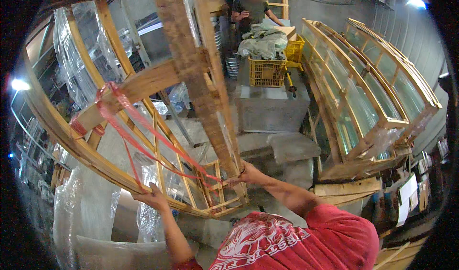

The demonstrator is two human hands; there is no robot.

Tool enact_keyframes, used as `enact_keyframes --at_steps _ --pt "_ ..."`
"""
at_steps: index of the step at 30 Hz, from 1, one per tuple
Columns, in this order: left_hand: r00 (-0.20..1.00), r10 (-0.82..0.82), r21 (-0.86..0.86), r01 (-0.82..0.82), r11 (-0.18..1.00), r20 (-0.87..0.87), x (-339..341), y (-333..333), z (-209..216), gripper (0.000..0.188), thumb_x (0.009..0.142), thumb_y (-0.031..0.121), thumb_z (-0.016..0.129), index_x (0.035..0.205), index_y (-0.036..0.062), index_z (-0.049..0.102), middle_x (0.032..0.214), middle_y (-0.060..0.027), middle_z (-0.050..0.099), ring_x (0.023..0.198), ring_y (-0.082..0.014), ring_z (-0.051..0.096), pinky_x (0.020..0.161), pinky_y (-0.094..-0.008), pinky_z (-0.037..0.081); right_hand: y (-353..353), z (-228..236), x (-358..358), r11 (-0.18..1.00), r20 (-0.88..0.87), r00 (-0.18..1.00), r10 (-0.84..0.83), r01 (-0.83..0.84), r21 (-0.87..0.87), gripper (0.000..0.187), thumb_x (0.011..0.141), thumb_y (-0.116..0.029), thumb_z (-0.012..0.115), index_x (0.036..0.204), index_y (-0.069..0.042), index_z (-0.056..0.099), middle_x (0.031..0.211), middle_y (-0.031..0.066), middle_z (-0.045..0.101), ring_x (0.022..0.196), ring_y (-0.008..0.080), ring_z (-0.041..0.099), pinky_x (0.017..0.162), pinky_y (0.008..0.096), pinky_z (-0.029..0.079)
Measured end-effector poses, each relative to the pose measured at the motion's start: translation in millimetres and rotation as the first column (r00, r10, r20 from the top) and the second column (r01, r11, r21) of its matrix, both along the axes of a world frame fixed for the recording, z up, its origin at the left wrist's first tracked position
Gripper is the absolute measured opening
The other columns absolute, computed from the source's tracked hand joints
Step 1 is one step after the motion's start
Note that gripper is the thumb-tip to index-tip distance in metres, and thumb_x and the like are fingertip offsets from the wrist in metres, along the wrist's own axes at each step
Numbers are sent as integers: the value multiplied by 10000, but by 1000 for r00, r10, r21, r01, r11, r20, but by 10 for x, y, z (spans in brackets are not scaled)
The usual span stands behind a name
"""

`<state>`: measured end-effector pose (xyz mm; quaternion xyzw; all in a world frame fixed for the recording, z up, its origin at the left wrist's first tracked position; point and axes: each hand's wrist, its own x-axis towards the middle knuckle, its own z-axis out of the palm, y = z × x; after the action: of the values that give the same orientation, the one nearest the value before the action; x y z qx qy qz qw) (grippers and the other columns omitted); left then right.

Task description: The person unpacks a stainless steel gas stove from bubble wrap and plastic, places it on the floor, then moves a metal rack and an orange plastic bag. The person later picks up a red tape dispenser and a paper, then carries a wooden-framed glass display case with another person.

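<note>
A tall timber crate frame (205,98) leans up in front of me, its rails and crossbars running away to the upper left. My left hand (154,198) grips its curved-looking lower left rail (103,167), right by a strand of red plastic strap (131,167). My right hand (248,173) is closed round the lower part of the upright plank on the right; its fingertips are partly hidden. Red strap loops round a crossbar (143,82) at the left, and its strands slant down toward my right hand. Whether that hand also holds the strap I cannot tell.
More wooden crates (361,93) with glass-like panes lean at the right. A yellow plastic basket (267,73) with plastic sheeting stands on a grey box (270,110), with another person (256,9) behind it. Boards (346,187) lie at the lower right; clear film (150,220) hangs lower left.
</note>
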<state>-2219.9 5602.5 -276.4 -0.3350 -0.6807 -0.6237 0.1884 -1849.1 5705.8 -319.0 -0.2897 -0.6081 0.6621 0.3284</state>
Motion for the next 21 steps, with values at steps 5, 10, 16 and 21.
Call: enact_keyframes --at_steps 5,10,16,21 --pt "995 61 -72 -67 995 -79 -573 157 -70 797 830 84 695 1416 -118 193 1363 -340 353 1279 -453 412 1103 -488 341 -24 401 -256 995 189 978 -93 86 46 665 679 -346 926 1181 -68 589 1111 62 639 1042 185 599 928 355 494" --pt "999 37 -138 -40 990 -22 -878 405 -2 804 831 95 709 1410 -115 193 1359 -339 363 1278 -466 405 1105 -484 338 -14 599 -476 995 136 987 -87 78 68 659 701 -363 911 1193 -67 588 1136 58 617 1035 173 590 919 361 495" --pt "999 -30 -224 33 974 17 -1311 510 -36 815 868 132 685 1431 -108 147 1427 -340 321 1326 -470 371 1124 -489 321 -112 134 -767 987 175 982 -68 40 156 727 757 -279 880 1357 -82 520 1250 83 588 1032 188 578 957 365 480" --pt "999 43 -498 -37 866 1 -2118 341 -417 1025 908 285 690 1522 -74 -48 1534 -326 250 1374 -403 394 1129 -433 371 -371 -423 -1231 967 215 976 11 -66 247 717 785 -526 779 1326 -106 568 1330 174 571 1309 327 457 1063 445 416"
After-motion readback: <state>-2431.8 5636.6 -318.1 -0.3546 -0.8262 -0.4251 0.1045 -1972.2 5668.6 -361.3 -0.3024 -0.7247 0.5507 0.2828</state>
